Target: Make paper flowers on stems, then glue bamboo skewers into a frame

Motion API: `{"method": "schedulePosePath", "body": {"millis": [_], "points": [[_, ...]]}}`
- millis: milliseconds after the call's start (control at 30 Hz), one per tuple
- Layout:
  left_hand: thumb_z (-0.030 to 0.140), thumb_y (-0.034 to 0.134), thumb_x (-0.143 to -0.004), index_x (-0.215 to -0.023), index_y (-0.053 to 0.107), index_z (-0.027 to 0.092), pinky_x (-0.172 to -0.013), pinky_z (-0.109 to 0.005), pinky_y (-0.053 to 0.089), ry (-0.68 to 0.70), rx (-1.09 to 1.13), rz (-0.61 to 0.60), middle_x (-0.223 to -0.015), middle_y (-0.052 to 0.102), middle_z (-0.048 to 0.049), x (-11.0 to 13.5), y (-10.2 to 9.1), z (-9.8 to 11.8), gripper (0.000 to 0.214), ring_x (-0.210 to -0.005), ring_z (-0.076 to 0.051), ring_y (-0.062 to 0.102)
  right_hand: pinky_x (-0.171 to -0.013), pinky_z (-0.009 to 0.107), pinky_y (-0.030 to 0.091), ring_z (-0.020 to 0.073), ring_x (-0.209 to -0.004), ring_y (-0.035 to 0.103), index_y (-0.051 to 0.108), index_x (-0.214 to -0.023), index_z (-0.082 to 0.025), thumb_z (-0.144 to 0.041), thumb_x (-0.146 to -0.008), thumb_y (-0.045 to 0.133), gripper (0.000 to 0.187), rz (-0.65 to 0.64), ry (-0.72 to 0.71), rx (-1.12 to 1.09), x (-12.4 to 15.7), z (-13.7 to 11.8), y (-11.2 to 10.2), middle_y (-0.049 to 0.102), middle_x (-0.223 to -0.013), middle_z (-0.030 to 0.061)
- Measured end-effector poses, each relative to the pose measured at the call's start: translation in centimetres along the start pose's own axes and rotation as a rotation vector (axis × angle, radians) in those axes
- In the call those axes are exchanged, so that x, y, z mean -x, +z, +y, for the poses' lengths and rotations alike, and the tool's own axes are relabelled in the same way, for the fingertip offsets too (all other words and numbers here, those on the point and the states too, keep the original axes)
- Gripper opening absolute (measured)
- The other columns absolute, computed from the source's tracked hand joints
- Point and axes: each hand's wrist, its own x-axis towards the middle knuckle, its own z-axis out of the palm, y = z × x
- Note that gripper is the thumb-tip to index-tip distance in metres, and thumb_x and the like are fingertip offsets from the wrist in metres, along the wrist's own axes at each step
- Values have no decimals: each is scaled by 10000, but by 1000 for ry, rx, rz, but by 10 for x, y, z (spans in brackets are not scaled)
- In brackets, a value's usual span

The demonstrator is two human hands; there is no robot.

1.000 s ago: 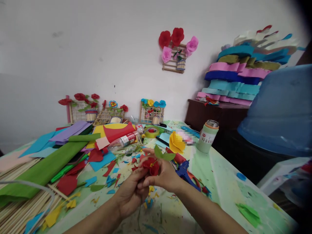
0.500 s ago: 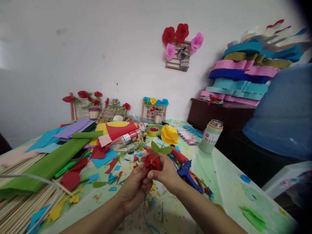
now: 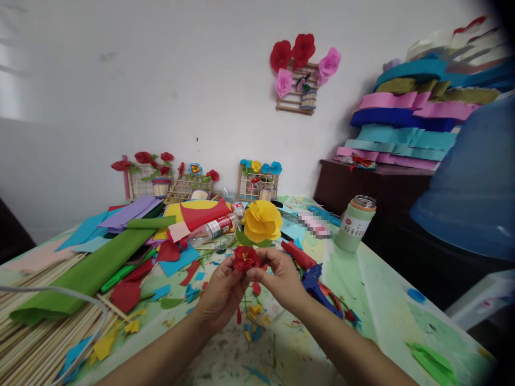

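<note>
A small red paper flower (image 3: 244, 259) with a yellow centre is between my hands above the middle of the table. My left hand (image 3: 220, 297) is closed on it from the left and below. From the right, my right hand (image 3: 279, 279) pinches its petals between thumb and fingers. Just beyond the red flower stands a larger yellow paper flower (image 3: 263, 221), with green paper leaves (image 3: 242, 238) beneath it. Its stem is mostly hidden, and I cannot tell which hand, if any, holds it.
A blue glue gun (image 3: 316, 284) lies right of my right hand, near a green jar (image 3: 354, 225). Paper scraps litter the table (image 3: 350, 343). Left are bamboo sticks (image 3: 36, 351), green crepe paper (image 3: 76, 279) and a plastic bottle (image 3: 213, 228). Finished flower frames (image 3: 259, 182) lean at the back.
The yellow flower and its leaves have shifted left and turned more toward me. The red flower now faces me more openly, and my right fingers have moved to its right edge.
</note>
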Motion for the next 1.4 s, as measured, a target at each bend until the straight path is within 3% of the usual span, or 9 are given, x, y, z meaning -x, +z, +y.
{"method": "schedulePosePath", "body": {"millis": [167,367,467,567,733,900,1167,1400], "points": [[192,768,-652,-915,683,145,-761,-163,516,-21,-51,-22,-936,696,-45,0,0,0,280,-818,-100,639,-617,250,408,125,-630,492,632,-713,-169,-250,-656,712,127,57,-50,86,1,0,-3,568,-657,-14],[169,786,-622,-845,701,129,-726,-165,525,-12,-35,28,-870,707,-43,-2,-3,5,242,-772,-99,639,-635,257,432,131,-649,517,629,-772,-176,-304,-621,752,233,6,-16,-30,-1,0,-6,579,-691,-8],[176,800,-600,-823,706,145,-696,-154,528,0,1,71,-873,710,-30,-2,-1,8,244,-735,-84,636,-679,280,450,146,-701,554,640,-876,-180,-397,-721,662,268,-32,18,-110,-2,0,-7,610,-762,18],[186,817,-572,-783,711,153,-671,-143,528,12,2,84,-841,715,-21,-2,2,9,238,-710,-78,635,-657,262,429,135,-672,533,639,-745,-160,-401,-795,572,255,-37,43,-61,-2,1,-8,586,-689,18],[171,814,-571,-732,715,147,-693,-160,528,28,-75,82,-777,717,-24,-2,2,8,190,-708,-92,640,-628,256,430,131,-621,525,625,-648,-159,-335,-740,587,202,-118,115,-137,1,-6,-9,572,-616,5],[167,810,-571,-761,719,156,-714,-196,525,33,-145,82,-808,723,-37,0,3,6,210,-754,-124,649,-624,263,450,126,-586,521,613,-631,-159,-317,-695,600,171,-106,171,-199,6,-14,-6,559,-592,-4],[121,771,-598,-750,699,158,-763,-276,524,56,-244,28,-774,719,-46,2,9,9,172,-844,-197,653,-490,230,385,117,-510,476,590,-600,-180,-389,-720,628,244,-100,136,-117,6,-6,-5,510,-521,-19],[175,795,-575,-728,700,148,-773,-317,517,33,-289,-24,-794,709,-65,2,11,13,183,-883,-233,640,-459,200,325,80,-469,406,588,-596,-170,-331,-689,608,187,-95,282,-232,7,-11,-4,548,-540,-18]]}}
